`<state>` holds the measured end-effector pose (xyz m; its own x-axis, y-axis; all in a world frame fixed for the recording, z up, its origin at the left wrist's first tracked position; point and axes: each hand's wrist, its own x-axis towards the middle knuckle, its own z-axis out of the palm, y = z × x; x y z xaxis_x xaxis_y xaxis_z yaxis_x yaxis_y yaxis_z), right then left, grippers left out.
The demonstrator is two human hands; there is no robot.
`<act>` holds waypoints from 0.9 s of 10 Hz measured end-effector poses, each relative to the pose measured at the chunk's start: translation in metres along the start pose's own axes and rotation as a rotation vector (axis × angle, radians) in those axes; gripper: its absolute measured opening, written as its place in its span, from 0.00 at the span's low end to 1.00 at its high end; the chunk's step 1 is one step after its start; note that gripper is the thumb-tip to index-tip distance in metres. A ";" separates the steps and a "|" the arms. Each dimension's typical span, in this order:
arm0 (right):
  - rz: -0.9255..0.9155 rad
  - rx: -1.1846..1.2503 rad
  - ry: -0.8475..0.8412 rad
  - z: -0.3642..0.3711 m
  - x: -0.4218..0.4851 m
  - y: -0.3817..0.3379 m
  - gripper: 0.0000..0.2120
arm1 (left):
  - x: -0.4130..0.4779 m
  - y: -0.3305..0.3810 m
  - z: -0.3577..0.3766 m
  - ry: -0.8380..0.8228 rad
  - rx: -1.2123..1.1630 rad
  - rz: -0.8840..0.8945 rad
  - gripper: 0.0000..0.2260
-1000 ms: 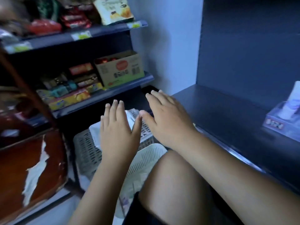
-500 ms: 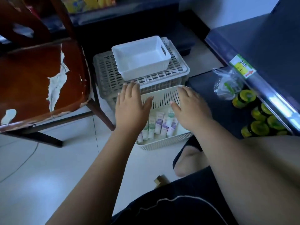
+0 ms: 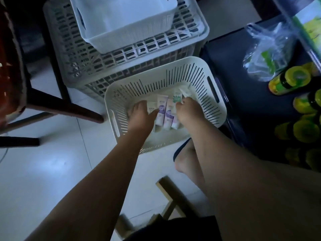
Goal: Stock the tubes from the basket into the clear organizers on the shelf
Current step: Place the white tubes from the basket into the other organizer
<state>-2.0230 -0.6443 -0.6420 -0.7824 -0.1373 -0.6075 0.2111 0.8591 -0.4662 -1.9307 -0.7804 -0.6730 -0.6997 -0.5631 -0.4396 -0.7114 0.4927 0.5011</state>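
Note:
A cream slotted basket stands on the white floor in front of me. Several tubes lie in it: white ones with purple labels in the middle and a green-labelled tube behind them. My left hand is down in the basket's left half, with a white tube between its thumb and bent fingers. Over the right half, my right hand has its fingers curled round a white tube whose end sticks out past the knuckles. No clear organizer is in view.
A grey lattice crate behind the basket carries a white bin. A wooden chair stands at the left. At the right, a dark low shelf holds yellow-lidded jars and a plastic bag. My knee is near the basket.
The view has dropped from the shelves to the floor. Both hands have gone from hovering above the basket down into it and have closed on tubes.

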 end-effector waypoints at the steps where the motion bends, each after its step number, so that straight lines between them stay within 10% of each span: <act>1: 0.155 0.089 0.021 0.022 0.043 -0.013 0.15 | 0.024 -0.002 0.029 -0.058 -0.023 -0.070 0.27; 3: 0.376 0.182 0.129 0.066 0.090 -0.021 0.14 | 0.059 -0.007 0.078 -0.092 0.000 -0.179 0.12; 9: 0.439 0.524 -0.031 0.067 0.090 0.016 0.14 | 0.067 0.013 0.106 -0.037 0.064 -0.363 0.14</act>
<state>-2.0501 -0.6760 -0.7474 -0.5440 0.1479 -0.8259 0.7667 0.4875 -0.4177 -1.9936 -0.7408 -0.7748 -0.4020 -0.6848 -0.6077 -0.9156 0.3067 0.2600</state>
